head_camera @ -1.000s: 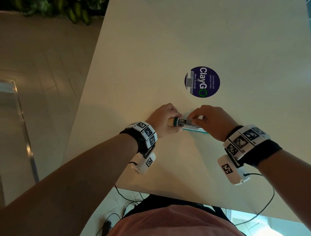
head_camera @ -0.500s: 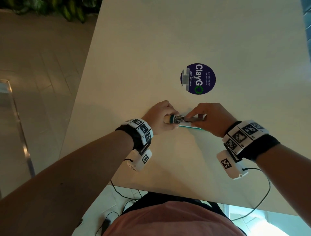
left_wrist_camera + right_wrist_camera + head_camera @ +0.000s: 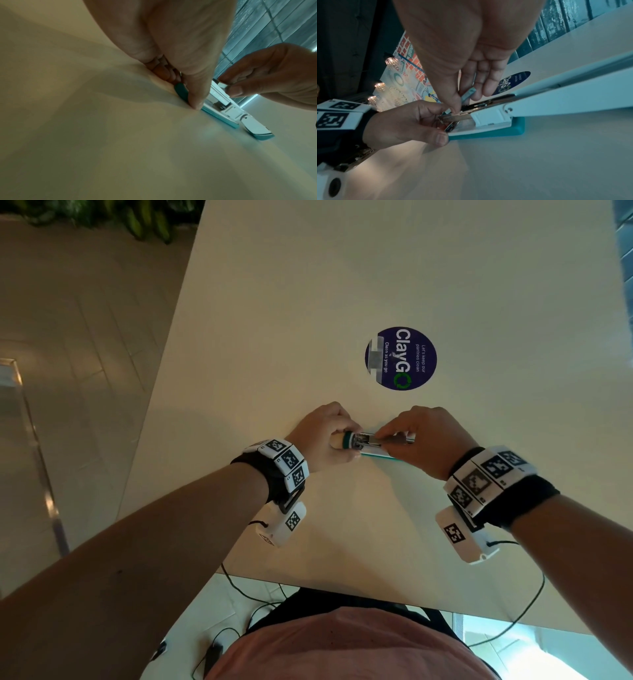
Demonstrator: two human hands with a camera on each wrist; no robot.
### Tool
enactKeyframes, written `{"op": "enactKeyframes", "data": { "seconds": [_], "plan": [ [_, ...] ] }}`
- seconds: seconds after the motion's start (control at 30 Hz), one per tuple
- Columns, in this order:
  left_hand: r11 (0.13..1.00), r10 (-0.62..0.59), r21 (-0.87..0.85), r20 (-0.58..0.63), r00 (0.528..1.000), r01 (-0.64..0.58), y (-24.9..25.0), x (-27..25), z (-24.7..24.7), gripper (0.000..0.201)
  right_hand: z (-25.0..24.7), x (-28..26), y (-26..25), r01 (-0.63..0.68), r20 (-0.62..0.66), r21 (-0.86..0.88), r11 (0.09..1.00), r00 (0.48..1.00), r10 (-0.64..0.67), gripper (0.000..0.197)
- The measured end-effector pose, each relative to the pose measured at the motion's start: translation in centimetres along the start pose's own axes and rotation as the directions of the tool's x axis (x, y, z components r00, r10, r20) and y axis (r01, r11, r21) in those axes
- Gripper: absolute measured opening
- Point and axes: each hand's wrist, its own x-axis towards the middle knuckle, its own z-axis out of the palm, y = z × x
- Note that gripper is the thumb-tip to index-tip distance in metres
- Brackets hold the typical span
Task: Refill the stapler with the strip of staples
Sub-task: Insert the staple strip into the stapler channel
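Gripping the stapler's [image 3: 371,448] front end, the left hand [image 3: 322,436] steadies it; at 3 o'clock, the right hand [image 3: 424,440] pinches the strip of staples [image 3: 468,94] over the open magazine.

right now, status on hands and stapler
Left hand grips stapler front end. Right hand pinches staple strip over the open channel. Strip not yet seated. Nothing in the way.

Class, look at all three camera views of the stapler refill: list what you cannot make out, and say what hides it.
- Whether the staple strip is seated in the stapler: the right hand covers the channel in the right wrist view.
- The stapler's front end: wrapped by the left hand in the head view.
- The strip itself in the head view: too small.
- The blue sticker: small print unreadable.
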Motion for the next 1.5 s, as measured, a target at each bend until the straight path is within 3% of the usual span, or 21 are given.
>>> {"op": "enactKeyframes", "data": {
  "seconds": [0.23, 0.57, 0.83, 1.5],
  "plan": [
    [1.0, -0.005, -0.02, -0.004, 1.0, 0.005, -0.1, 0.0, 0.1, 0.038, 0.2, -0.3, 0.2, -0.015, -0.031, 0.024, 1.0, 0.999, 0.016, 0.019],
    [1.0, -0.014, -0.012, 0.007, 1.0, 0.014, 0.0, 0.0, 0.1, 0.039, 0.6, 0.2, 0.2, -0.001, 0.022, -0.105, 0.994, 1.0, 0.004, 0.018],
    [1.0, -0.023, -0.006, 0.007, 1.0, 0.023, 0.1, 0.0, 0.1, 0.038, 1.5, 0.3, -0.4, -0.043, -0.021, -0.114, 0.993, 0.999, 0.041, 0.019],
    [0.999, -0.039, -0.03, -0.007, 0.999, 0.039, 0.5, -0.3, 0.0, 0.039, 2.5, -1.4, 1.7, 0.007, -0.07, -0.012, 1.0, 0.998, -0.007, 0.026]
  ]
}}
